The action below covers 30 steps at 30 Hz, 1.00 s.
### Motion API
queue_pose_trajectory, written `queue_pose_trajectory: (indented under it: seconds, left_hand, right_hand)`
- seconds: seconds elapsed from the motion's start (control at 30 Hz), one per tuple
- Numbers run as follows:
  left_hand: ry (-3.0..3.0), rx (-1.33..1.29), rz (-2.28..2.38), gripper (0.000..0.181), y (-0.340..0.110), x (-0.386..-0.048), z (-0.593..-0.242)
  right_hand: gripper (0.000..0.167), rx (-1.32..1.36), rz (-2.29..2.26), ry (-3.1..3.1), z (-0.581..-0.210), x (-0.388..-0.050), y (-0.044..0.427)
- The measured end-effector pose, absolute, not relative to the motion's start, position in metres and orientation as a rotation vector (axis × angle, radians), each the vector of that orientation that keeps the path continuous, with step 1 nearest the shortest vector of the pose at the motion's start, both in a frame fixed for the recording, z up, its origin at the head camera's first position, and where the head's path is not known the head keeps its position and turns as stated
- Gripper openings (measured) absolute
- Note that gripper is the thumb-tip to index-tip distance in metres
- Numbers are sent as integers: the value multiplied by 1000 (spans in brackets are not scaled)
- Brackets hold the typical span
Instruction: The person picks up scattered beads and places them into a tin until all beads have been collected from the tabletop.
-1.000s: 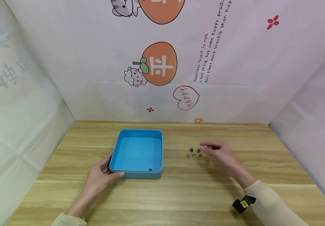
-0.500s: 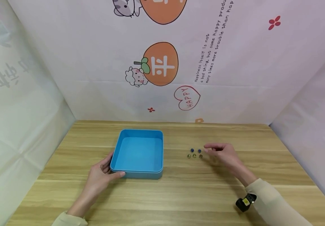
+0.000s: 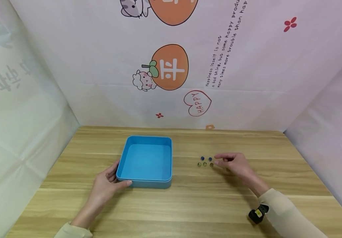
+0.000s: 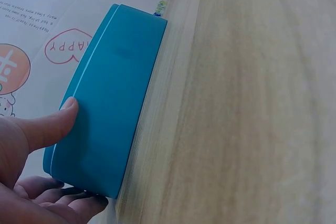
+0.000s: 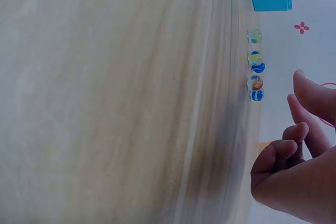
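My left hand (image 3: 106,185) holds a square blue open-topped box (image 3: 144,184) at its near left corner. In the left wrist view the thumb (image 4: 60,124) presses one wall and the other fingers curl at the adjoining side. To the right of the box, several small glass marbles (image 3: 205,164) sit on the table in two short rows. Two look blue (image 3: 202,158); the nearer ones are yellow-green and brownish (image 5: 255,83). Just right of them hovers my right hand (image 3: 237,165), its thumb and index finger apart, with nothing between them. Its other fingers are bent.
The wood-grain table (image 3: 171,211) runs back to a white printed sheet (image 3: 105,105). More white sheets hang on both sides. A black device (image 3: 256,215) is strapped at my right wrist.
My right hand drew back slightly to the right, and its thumb and index finger spread. A dark marble visible inside the box earlier no longer shows. The left hand keeps its hold.
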<state>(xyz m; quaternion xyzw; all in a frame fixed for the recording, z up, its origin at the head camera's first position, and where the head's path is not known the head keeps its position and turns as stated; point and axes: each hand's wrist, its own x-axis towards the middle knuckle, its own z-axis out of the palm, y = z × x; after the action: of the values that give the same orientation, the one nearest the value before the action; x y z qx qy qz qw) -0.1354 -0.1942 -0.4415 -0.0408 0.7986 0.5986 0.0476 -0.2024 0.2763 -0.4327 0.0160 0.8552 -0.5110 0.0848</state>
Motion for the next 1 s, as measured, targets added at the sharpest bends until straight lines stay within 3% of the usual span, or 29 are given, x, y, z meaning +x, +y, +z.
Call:
queue_pose_trajectory:
  seconds: [1.0]
  left_hand:
    - [2428, -139, 1822, 100, -194, -135, -442]
  right_hand:
    - [25, 41, -1410, 2671, -442, -204, 266]
